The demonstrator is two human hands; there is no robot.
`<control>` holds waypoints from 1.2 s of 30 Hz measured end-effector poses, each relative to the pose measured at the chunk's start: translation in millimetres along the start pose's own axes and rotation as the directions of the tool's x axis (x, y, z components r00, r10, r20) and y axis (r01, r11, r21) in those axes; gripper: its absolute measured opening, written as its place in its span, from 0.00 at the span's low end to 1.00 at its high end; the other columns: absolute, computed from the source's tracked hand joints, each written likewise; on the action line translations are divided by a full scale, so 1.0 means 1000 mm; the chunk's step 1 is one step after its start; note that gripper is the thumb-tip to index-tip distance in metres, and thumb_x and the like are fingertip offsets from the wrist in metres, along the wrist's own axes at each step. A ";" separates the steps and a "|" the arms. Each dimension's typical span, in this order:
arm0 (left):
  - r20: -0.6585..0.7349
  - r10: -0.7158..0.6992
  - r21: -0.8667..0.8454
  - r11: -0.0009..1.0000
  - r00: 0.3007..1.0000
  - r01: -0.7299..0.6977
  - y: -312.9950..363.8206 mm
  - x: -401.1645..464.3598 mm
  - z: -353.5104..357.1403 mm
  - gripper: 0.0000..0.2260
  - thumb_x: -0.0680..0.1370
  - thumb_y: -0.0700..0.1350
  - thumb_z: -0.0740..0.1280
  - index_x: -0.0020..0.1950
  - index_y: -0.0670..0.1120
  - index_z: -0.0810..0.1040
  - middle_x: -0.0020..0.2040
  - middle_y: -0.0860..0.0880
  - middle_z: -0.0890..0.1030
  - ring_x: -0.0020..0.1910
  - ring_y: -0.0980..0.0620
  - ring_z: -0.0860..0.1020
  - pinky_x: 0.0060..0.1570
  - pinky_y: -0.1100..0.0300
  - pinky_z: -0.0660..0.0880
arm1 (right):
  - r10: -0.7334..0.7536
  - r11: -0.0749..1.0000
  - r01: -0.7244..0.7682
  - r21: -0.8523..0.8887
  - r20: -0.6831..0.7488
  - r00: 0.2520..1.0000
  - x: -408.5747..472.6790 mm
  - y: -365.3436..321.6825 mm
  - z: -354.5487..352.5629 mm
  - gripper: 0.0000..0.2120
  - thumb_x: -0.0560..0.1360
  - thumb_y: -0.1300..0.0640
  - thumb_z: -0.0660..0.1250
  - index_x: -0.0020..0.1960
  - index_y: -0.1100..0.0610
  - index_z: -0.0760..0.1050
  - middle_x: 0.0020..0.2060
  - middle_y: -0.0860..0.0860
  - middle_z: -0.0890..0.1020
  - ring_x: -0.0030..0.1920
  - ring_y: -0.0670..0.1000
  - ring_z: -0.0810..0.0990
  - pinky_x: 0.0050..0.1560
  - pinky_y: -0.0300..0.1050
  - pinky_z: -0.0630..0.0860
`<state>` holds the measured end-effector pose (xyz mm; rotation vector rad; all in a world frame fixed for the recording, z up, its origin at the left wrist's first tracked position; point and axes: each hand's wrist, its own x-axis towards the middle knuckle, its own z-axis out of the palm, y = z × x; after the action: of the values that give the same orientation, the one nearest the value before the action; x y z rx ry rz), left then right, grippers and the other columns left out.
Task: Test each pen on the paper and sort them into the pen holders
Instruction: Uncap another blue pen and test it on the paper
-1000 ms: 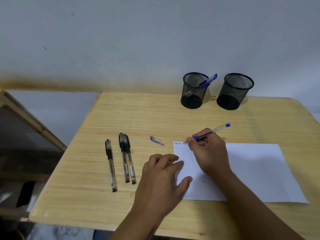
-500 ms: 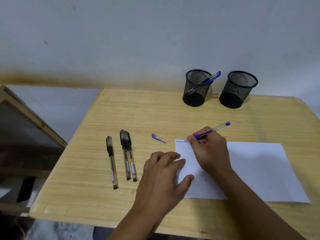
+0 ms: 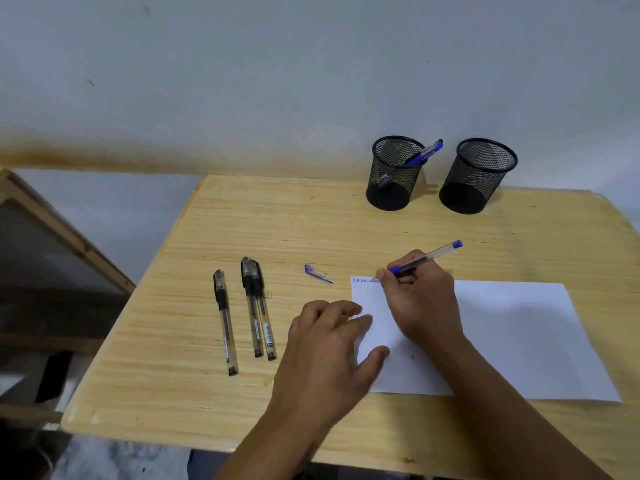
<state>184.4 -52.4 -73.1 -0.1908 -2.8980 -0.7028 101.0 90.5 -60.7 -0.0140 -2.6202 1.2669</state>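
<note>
Right now the right hand (image 3: 420, 299) grips a blue pen (image 3: 424, 260) w/ thumb and fingers pinched round the barrel near the tip, writing posture. Pen tip touches the paper (image 3: 512, 337) at its far left corner, next to a short line of small blue marks (image 3: 362, 280) along the top edge. Pen's back end points up and to the right, toward the holders.

Left hand (image 3: 329, 348) lies flat, palm down, holding nothing; fingers spread, fingertips and thumb pressing on the paper's left edge, rest of the hand on the table (image 3: 277, 223).

Blue pen cap (image 3: 317, 273) lies loose on the table just left of the paper's top corner, apart from both hands.

Three black pens lie capped to the left, roughly parallel, caps toward the wall: one alone (image 3: 225, 322), then a pair (image 3: 258, 308) touching side by side, near the lone one.

Two black mesh holders stand upright at the back of the table by the wall, near each other but not touching. Left holder (image 3: 394, 174) has one blue capped pen (image 3: 414, 159) leaning inside, top end sticking out over the right rim. Right holder (image 3: 479, 176) shows only mesh; can't make out anything inside it.

Paper lies flat at front right of the table, mostly blank.
</note>
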 end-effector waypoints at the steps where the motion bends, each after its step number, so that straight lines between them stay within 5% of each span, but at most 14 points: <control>1: 0.000 -0.001 0.002 1.000 1.000 0.001 0.000 0.000 0.000 0.20 0.73 0.64 0.63 0.61 0.59 0.78 0.63 0.62 0.75 0.62 0.56 0.66 0.56 0.58 0.66 | -0.009 1.000 0.009 -0.006 0.002 1.000 0.000 0.000 0.000 0.06 0.74 0.59 0.73 0.48 0.61 0.79 0.35 0.48 0.81 0.35 0.47 0.81 0.41 0.36 0.77; 10: -0.013 -0.002 -0.006 1.000 1.000 0.002 0.000 0.000 0.000 0.19 0.73 0.64 0.63 0.60 0.59 0.79 0.62 0.62 0.75 0.62 0.56 0.67 0.56 0.58 0.67 | -0.005 1.000 0.005 0.004 0.011 1.000 -0.001 -0.001 -0.001 0.06 0.75 0.59 0.73 0.47 0.60 0.78 0.35 0.49 0.81 0.37 0.51 0.83 0.44 0.46 0.82; 36: -0.017 0.001 -0.029 1.000 1.000 -0.002 0.000 0.000 0.000 0.20 0.73 0.64 0.63 0.61 0.58 0.79 0.63 0.63 0.75 0.62 0.56 0.66 0.58 0.56 0.69 | 0.034 0.999 -0.034 0.018 0.028 0.999 -0.002 -0.005 -0.002 0.06 0.75 0.59 0.72 0.46 0.57 0.74 0.34 0.48 0.80 0.37 0.50 0.83 0.42 0.42 0.80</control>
<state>184.4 -52.8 -73.1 -0.1896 -2.8729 -0.7437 103.9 89.1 -56.1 -0.0385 -2.6419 1.3122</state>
